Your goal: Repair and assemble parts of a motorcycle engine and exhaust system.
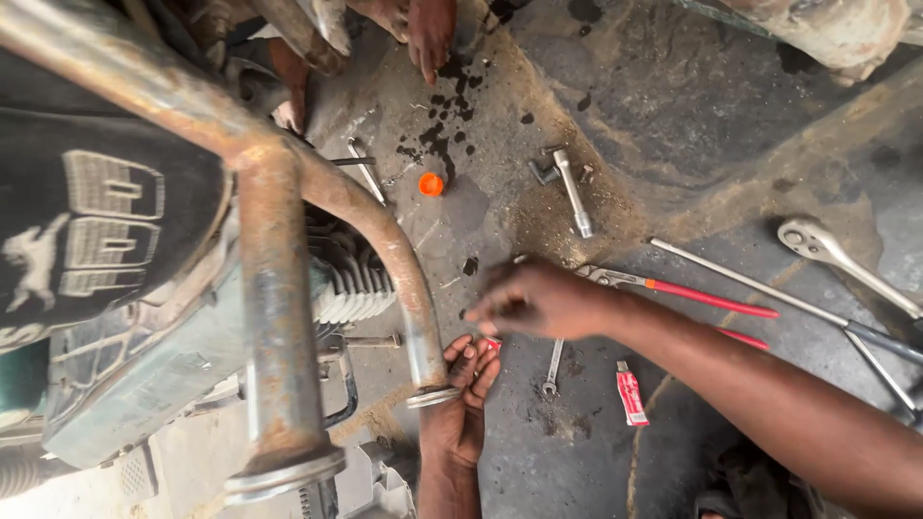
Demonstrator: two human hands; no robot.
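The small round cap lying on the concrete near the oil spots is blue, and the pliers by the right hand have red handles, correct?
Not quite. The head view shows the cap is orange, not blue. It does lie on the concrete near the oil spots, and the pliers by the right hand have red handles.

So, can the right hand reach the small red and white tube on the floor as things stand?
Probably yes: the right hand hovers above the floor, and the small red and white tube lies uncovered nearby, with nothing between them.

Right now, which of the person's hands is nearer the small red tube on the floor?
Right. The right hand hovers just above-left of the red tube; the left hand sits farther left, by the rusty pipe's end.
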